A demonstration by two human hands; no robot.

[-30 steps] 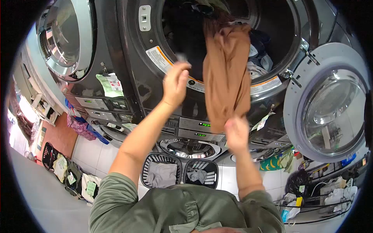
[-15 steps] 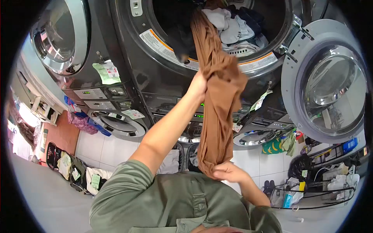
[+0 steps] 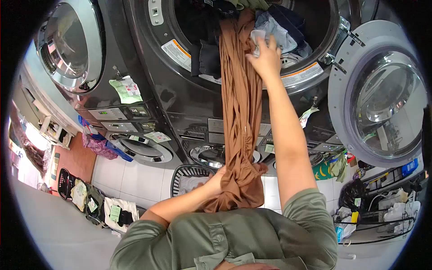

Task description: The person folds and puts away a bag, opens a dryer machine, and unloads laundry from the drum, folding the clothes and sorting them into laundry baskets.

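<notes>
A long brown cloth [image 3: 240, 99] hangs out of the open dryer drum [image 3: 198, 18] and reaches down to my chest, where its lower end is bunched. My left hand [image 3: 218, 181] is closed on that bunched end, its fingers partly hidden by the folds. At the drum opening my right hand [image 3: 266, 57] is raised with its fingers apart, beside the cloth and over a light grey-white piece of laundry [image 3: 276, 33]. Dark blue laundry [image 3: 288, 20] lies behind it in the drum. Dark cloth [image 3: 209, 58] hangs over the drum's lower left rim.
The round dryer door [image 3: 382, 94] stands open at the right. Below the machines is a black laundry basket [image 3: 177, 173] with grey cloth in it. Bags with tags [image 3: 94, 202] line the floor at the left, and a wire rack [image 3: 382, 225] stands at the lower right.
My left hand has moved down from the cloth's middle to its lower end. My right hand has let go of the lower end and moved up to the drum. The cloth is now stretched longer.
</notes>
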